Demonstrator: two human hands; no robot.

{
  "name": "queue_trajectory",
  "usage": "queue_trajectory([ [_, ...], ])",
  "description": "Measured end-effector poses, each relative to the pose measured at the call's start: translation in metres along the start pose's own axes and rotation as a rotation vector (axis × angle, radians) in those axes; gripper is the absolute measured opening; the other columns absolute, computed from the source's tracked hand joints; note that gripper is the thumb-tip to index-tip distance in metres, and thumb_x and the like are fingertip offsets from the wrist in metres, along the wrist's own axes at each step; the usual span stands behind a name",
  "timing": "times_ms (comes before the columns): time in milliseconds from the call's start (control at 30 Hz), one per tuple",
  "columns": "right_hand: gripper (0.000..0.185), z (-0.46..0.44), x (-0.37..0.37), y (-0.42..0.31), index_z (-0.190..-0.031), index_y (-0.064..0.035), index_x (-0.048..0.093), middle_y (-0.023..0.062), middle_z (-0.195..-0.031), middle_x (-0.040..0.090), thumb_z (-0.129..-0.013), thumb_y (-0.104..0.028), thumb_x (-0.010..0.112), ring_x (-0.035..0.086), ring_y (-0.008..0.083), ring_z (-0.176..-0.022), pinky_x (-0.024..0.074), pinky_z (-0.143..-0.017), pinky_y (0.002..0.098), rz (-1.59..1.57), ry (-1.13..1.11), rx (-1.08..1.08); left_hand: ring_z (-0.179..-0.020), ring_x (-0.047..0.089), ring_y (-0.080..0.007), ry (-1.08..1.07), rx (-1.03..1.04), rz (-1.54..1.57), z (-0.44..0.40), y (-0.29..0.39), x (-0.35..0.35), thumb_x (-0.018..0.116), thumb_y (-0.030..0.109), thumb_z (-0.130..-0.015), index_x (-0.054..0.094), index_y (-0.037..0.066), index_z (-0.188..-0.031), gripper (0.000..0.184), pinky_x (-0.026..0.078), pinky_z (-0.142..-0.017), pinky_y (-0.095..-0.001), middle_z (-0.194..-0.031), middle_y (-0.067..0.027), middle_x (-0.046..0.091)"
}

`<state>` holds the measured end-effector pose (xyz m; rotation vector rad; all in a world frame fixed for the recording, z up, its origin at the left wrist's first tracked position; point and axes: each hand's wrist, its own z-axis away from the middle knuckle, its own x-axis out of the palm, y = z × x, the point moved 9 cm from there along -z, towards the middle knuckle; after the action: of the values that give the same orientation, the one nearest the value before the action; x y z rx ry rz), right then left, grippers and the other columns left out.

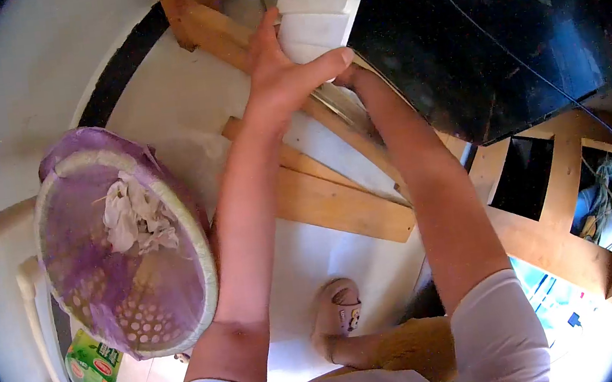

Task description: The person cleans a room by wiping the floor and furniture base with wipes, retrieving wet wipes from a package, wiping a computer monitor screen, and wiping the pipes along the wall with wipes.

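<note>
A white, layered piece (317,20), perhaps a stack of strips or folds, stands at the top centre, against the edge of a large glossy black panel (482,43). My left hand (279,73) grips its near end, thumb stretched across the front and fingers along the left side. Just below, my right hand (347,78) reaches in beneath that same end, by the panel's edge. Its fingers are mostly hidden, so their hold cannot be made out.
Wooden boards (345,205) lie on the floor under my arms. A purple-lined basket (206,278) with crumpled tissue (131,215) stands at left, a green-labelled bottle (93,366) below it. A wooden frame (545,239) is at right. A slippered foot (338,308) shows below.
</note>
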<state>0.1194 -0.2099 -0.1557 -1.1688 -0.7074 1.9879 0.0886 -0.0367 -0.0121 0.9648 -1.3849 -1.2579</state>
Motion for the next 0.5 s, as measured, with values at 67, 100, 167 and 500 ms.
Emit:
queue_trajectory([
  [67,0.039,0.026,0.009,0.027,-0.122,-0.0107,0.054,0.0107,-0.117,0.059,-0.085,-0.021,0.051,0.055,0.0252,-0.107,0.0436,-0.091,0.0365,-0.007,-0.11,0.175,-0.117,0.045,-0.0287,0.017,-0.014,0.028,0.002,-0.002,0.0,0.081,0.031,-0.061,0.021,0.0,-0.142,0.105,0.038,-0.097,-0.038,-0.129,-0.0184,0.042],
  [100,0.04,0.042,0.013,0.043,-0.124,-0.0102,0.053,0.0105,-0.119,0.058,-0.086,-0.023,0.05,0.054,0.0245,-0.109,0.0431,-0.092,0.0362,0.001,-0.153,0.272,-0.116,0.045,-0.0287,0.006,-0.02,0.048,0.001,-0.001,0.001,0.081,0.03,-0.061,0.022,0.0,-0.141,0.105,0.038,-0.097,-0.0378,-0.129,-0.0185,0.042],
  [167,0.042,0.075,0.016,0.074,-0.128,-0.0092,0.051,0.0101,-0.121,0.057,-0.09,-0.027,0.046,0.053,0.0231,-0.112,0.042,-0.094,0.0356,0.018,-0.215,0.458,-0.116,0.045,-0.0287,-0.013,-0.019,0.064,0.001,0.002,0.003,0.081,0.029,-0.06,0.022,0.0,-0.141,0.105,0.038,-0.097,-0.0376,-0.128,-0.0186,0.043],
  [500,0.044,0.161,-0.078,-0.064,-0.106,-0.0041,0.066,0.0089,-0.114,0.059,-0.093,-0.038,0.042,0.055,0.0202,-0.103,0.0488,-0.081,0.0343,-0.453,0.386,-0.104,-0.123,0.033,-0.0394,0.145,0.053,-0.3,0.003,0.008,0.009,0.081,0.041,-0.047,0.026,0.003,-0.138,0.113,0.026,-0.105,-0.0495,-0.132,-0.0247,0.033],
])
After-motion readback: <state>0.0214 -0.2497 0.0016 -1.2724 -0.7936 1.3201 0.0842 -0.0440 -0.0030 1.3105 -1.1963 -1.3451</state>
